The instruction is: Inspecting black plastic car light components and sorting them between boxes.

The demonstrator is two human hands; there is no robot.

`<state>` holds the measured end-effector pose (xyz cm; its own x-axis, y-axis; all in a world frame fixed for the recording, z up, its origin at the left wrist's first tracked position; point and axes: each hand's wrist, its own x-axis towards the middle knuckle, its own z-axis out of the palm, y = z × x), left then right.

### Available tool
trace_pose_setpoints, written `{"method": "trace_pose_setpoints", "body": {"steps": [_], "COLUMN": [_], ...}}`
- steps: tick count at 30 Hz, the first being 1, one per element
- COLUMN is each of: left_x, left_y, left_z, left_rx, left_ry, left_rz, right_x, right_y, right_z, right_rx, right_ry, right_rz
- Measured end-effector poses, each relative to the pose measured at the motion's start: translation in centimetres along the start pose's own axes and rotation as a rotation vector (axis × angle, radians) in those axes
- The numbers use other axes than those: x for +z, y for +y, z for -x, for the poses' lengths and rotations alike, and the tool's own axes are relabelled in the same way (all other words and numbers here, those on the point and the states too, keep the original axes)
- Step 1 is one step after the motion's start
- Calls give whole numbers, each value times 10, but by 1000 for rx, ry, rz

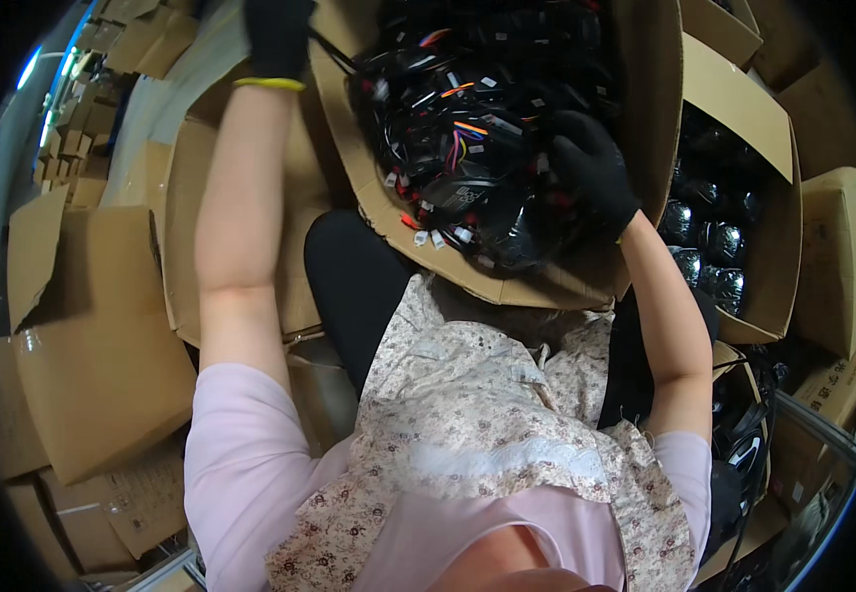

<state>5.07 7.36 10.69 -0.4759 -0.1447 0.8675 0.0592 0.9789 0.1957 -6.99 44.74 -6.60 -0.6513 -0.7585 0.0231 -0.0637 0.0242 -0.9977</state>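
Pale pink short-sleeved shirt (250,424) fabric lies nearest the camera, partly covered by a cream cotton apron (487,424) with a small brown floral print. Beyond it, a black-clothed leg (349,286) is seen beside a large open brown cardboard box (651,89), whose near rim stands just past the apron.

Inside the box is a heaped pile of black cables and plastic-wrapped parts (492,222), with small white plastic connectors (438,240) and thin multicoloured wires (460,148) showing among them.

Right grip (596,173), in a black glove, is inside the box at the right side of the pile, back of the hand upward and fingers directed left. Its fingers touch the pile; whether they pinch a part cannot be told, black lying against black.

Left grip (278,39), in a black glove with a yellow cuff, is outside the box, beyond its left edge and apart from the main pile. It is cut by the upper picture edge; finger state cannot be told. A black strand (332,51) runs between its vicinity and the box.

At right, a second cardboard box (778,247) contains rows of black, clear-wrapped bundles (724,242).
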Motion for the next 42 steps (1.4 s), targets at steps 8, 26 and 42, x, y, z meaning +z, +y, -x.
{"method": "trace_pose_setpoints", "body": {"steps": [8, 26, 42], "left_x": [-127, -145, -107], "left_y": [71, 245, 223], "left_z": [127, 274, 295], "left_rx": [109, -773, -1435], "left_ry": [-450, -617, 132], "left_rz": [-299, 770, 1685], "right_x": [102, 187, 86], "right_y": [-83, -57, 19], "right_z": [35, 156, 95], "right_rx": [-192, -65, -242], "right_ry": [-293, 92, -179], "right_rz": [-382, -564, 1105]}}
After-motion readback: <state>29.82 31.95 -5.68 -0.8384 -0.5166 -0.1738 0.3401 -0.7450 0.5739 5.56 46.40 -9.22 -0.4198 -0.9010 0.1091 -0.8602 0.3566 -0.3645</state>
